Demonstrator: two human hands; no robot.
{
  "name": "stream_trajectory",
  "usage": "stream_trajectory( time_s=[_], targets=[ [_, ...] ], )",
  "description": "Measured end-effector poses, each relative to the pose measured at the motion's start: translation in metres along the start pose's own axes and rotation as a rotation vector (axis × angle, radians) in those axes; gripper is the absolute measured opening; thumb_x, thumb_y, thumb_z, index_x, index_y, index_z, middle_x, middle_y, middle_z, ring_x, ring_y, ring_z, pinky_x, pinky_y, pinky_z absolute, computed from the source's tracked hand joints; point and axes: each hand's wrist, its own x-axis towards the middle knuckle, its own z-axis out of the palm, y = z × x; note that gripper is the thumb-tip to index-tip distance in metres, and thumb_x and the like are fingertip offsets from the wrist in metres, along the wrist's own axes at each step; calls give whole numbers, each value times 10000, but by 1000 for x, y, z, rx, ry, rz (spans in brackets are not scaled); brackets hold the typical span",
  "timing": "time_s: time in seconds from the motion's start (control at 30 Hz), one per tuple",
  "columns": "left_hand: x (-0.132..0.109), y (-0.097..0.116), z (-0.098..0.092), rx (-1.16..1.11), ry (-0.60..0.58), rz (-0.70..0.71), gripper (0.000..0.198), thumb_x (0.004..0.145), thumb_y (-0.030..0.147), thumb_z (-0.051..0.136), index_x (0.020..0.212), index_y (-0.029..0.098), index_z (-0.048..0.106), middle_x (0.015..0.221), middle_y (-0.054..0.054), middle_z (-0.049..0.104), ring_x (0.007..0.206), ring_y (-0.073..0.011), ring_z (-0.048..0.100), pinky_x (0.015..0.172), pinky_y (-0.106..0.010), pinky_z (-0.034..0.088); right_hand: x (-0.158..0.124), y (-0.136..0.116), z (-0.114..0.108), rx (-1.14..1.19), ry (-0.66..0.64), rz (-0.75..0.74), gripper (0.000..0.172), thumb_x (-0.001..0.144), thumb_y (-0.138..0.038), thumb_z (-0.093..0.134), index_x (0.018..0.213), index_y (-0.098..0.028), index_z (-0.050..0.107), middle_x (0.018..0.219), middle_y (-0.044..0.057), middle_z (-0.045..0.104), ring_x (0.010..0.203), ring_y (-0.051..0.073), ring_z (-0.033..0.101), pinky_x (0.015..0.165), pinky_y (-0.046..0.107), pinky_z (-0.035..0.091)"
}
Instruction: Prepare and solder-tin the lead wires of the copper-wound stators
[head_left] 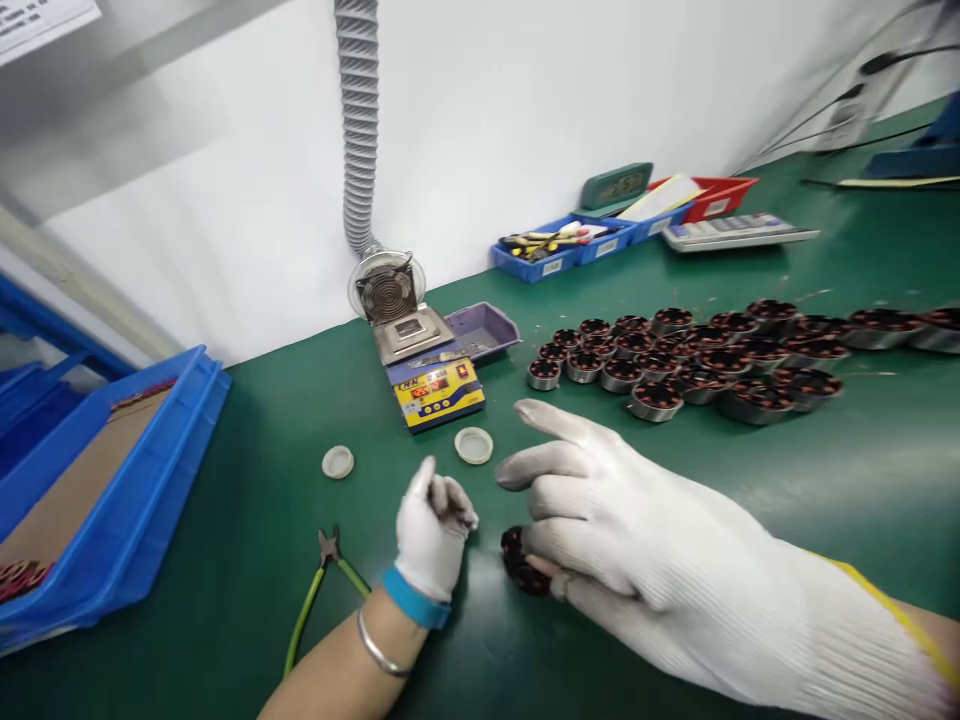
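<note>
My right hand [637, 520], in a white knit glove, has its upper fingers stretched out. Its lower fingers and thumb close on a small dark motor stator [525, 560] with copper windings, which they partly cover. To its left is my left hand [435, 525], in a white glove with a blue cuff. One finger points up and the others curl inward; whatever they may hold is hidden. Beyond the hands lie a round white lid [474, 446] and a smaller white cap [337, 462]. Green-handled side cutters [328, 550] lie left of my left wrist.
Several wound stators [656, 400] stand in rows at the right. Behind the hands are a yellow-and-blue solder pot [439, 395], a purple tray [487, 325] and an exhaust hose [358, 130]. A blue bin [180, 440] borders the left; a blue tool tray [529, 265] sits by the wall.
</note>
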Motion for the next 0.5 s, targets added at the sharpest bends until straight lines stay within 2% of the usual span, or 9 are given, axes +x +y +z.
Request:
stream_trajectory(
  time_s=[0.03, 0.07, 0.1, 0.17, 0.23, 0.3, 0.37, 0.43, 0.5],
  targets=[
    [5, -2, -1, 44, -7, -74, 598, 925, 578, 725, 535, 216, 452, 536, 12, 516, 461, -118, 508, 496, -250, 415, 2, 1, -1, -2, -6, -12, 215, 873, -85, 579, 811, -250, 701, 935, 30, 768, 1074, 218, 735, 1333, 506, 354],
    [8, -6, -2, 102, -86, -194, 579, 931, 658, 676, 598, 201, 553, 564, -9, 569, 457, -133, 530, 477, -256, 411, 3, 3, -2, -14, -15, -27, 207, 887, -98, 587, 839, -252, 716, 954, 36, 773, 1083, 227, 736, 1324, 521, 370],
    [11, -10, -4, 167, -211, -327, 618, 909, 754, 637, 680, 181, 639, 597, -36, 619, 458, -156, 562, 462, -266, 416, 3, 6, -2, -30, -29, -44, 198, 901, -112, 593, 859, -256, 723, 965, 41, 775, 1098, 238, 736, 1311, 544, 387],
    [11, -17, -7, 283, -487, -537, 796, 768, 930, 637, 800, 140, 723, 631, -76, 670, 447, -193, 599, 424, -280, 423, -3, 16, 0, -58, -52, -71, 191, 930, -130, 595, 861, -262, 716, 952, 44, 771, 1112, 254, 737, 1286, 578, 416],
    [6, -21, -7, 324, -620, -555, 880, 604, 984, 728, 810, 128, 729, 639, -79, 683, 438, -188, 610, 402, -269, 442, -13, 26, 5, -56, -54, -69, 188, 943, -126, 594, 865, -264, 695, 930, 33, 760, 1101, 248, 744, 1281, 576, 423],
    [0, -23, -5, 279, -575, -428, 845, 554, 931, 825, 836, 141, 715, 658, -59, 695, 437, -164, 613, 403, -249, 472, -26, 33, 13, -26, -17, -27, 172, 941, -121, 608, 881, -266, 678, 884, 11, 746, 1077, 239, 753, 1285, 571, 418],
    [-5, -25, -2, 209, -478, -284, 799, 580, 863, 877, 913, 160, 690, 692, -43, 717, 448, -158, 629, 421, -247, 507, -38, 36, 23, 37, 59, 87, 157, 938, -143, 625, 850, -268, 661, 842, 2, 741, 1059, 246, 764, 1241, 554, 472],
    [-8, -29, 2, 164, -417, -206, 806, 575, 837, 903, 964, 175, 660, 697, -31, 725, 453, -169, 641, 429, -260, 527, -47, 37, 32, 165, 111, 316, 199, 945, -219, 643, 751, -263, 636, 832, 27, 757, 1072, 273, 775, 1074, 483, 603],
    [-10, -34, 4, 152, -390, -181, 815, 572, 841, 898, 963, 170, 651, 698, -35, 730, 464, -180, 654, 433, -269, 531, -52, 39, 39, 369, 154, 637, 293, 923, -356, 697, 660, -258, 613, 859, 67, 786, 1086, 310, 780, 855, 404, 662]
  ],
)
